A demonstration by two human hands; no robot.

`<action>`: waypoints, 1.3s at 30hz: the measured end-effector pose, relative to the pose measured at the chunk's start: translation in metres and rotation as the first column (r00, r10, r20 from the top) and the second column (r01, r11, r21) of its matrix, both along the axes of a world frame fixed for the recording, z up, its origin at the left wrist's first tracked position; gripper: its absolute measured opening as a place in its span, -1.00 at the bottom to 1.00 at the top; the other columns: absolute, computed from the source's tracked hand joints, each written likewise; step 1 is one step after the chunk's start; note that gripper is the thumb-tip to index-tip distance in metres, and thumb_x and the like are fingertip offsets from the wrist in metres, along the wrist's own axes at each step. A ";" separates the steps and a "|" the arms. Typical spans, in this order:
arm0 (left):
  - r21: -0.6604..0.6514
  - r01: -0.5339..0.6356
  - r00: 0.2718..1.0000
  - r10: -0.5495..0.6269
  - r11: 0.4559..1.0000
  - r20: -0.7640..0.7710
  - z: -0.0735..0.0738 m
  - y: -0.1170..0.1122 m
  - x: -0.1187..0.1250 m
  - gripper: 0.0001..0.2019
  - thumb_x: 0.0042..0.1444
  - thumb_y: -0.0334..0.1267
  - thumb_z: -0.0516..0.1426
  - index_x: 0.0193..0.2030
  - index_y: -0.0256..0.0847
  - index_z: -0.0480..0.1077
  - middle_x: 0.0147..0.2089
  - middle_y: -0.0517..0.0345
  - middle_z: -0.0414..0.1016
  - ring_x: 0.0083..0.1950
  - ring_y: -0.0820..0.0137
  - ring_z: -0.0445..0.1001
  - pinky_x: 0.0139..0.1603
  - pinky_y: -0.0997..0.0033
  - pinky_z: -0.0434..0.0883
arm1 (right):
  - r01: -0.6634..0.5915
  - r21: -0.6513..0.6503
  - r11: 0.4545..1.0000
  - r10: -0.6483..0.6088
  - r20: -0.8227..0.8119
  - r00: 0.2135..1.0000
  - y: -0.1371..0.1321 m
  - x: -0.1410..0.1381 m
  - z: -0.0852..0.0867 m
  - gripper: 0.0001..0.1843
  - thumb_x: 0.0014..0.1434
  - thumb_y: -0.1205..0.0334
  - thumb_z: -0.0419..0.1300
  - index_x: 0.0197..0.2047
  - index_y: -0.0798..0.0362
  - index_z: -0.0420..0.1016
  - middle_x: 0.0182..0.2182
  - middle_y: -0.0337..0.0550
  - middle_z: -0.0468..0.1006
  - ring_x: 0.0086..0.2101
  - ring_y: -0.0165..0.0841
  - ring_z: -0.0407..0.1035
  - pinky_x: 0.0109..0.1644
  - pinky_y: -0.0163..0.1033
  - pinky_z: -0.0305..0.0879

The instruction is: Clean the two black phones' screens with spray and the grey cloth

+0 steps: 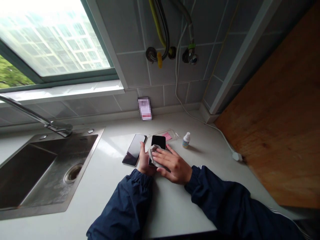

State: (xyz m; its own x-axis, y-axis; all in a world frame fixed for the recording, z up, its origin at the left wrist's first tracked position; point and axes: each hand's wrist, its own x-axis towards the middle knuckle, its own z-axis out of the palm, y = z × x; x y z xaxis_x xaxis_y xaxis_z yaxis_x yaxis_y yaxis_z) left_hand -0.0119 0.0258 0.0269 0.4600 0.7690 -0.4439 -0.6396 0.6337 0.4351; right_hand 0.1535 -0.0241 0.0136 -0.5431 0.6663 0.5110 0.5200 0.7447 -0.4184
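A smartphone (158, 140) with a dark screen rests in my left hand (145, 162), whose thumb shows along its left side. My right hand (173, 165) lies over the phone with its fingers pressing a light grey cloth (154, 154) onto the screen. The lower part of the phone is mostly hidden under the cloth and fingers. Beside my left hand a larger dark phone (134, 150) lies flat on the counter. Behind my hands is a clear plastic packet (175, 133) with a pink piece (167, 135) in it. A small white-capped bottle (186, 140) stands upright to the right.
A steel sink (86, 166) with a chrome faucet (58, 127) is at the left. Against the tiled wall leans a blurred phone-like item (145, 108). A white cable runs down to a plug (237, 156) on the counter (105, 200). A wooden panel (282, 126) borders the right.
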 end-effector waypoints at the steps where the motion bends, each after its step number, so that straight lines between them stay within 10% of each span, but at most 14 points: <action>1: 0.009 -0.019 1.000 0.019 1.000 0.007 0.000 0.000 0.001 -0.15 0.35 0.40 -0.21 0.02 -0.36 0.58 -0.09 -0.23 0.70 0.20 0.02 0.60 0.39 0.10 0.36 | 0.035 -0.016 0.999 -0.035 0.009 0.999 0.001 0.001 0.000 -0.50 0.51 0.08 0.02 0.41 0.03 0.35 0.37 -0.01 0.41 0.43 -0.15 0.19 0.55 0.23 -0.13; 12: 0.047 0.036 0.999 -0.035 0.998 -0.024 -0.003 -0.001 -0.005 -0.07 0.27 0.48 -0.16 0.21 -0.38 0.51 0.09 -0.30 0.64 0.22 -0.01 0.59 0.38 0.11 0.36 | -0.141 0.070 0.987 0.143 -0.020 0.990 -0.009 -0.005 0.002 -0.49 0.47 -0.07 0.10 0.31 0.05 0.47 0.26 0.01 0.55 0.39 -0.14 0.26 0.58 0.20 -0.26; 21: 0.061 -0.095 0.995 0.094 0.994 0.028 0.000 0.000 0.004 -0.21 0.42 0.27 -0.16 0.37 -0.42 0.36 0.17 -0.22 0.62 0.31 0.12 0.52 0.45 0.21 0.28 | 0.233 -0.101 0.967 -0.226 0.071 0.972 0.001 0.003 0.007 -0.48 0.53 0.05 -0.02 0.42 0.04 0.36 0.41 0.03 0.33 0.43 -0.06 0.17 0.50 0.38 -0.04; 39: 0.083 0.158 0.987 -0.156 0.984 -0.022 -0.001 -0.007 0.011 -0.46 0.46 -0.02 0.02 0.47 -0.15 0.31 0.33 -0.03 0.52 0.43 0.06 0.39 0.51 0.06 0.23 | 0.388 -0.067 0.919 -0.388 0.018 0.922 0.009 0.008 -0.007 -0.19 0.53 -0.09 -0.08 0.63 0.09 -0.29 0.57 0.08 -0.12 0.53 -0.02 -0.21 0.52 0.34 -0.03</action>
State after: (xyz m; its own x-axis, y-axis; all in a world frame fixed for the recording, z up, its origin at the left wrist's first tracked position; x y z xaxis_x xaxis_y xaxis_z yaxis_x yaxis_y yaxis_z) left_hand -0.0011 0.0189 0.0257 0.5718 0.7225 -0.3887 -0.5279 0.6867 0.4998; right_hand 0.1614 -0.0151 0.0065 -0.2373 0.8583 0.4549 0.7642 0.4541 -0.4580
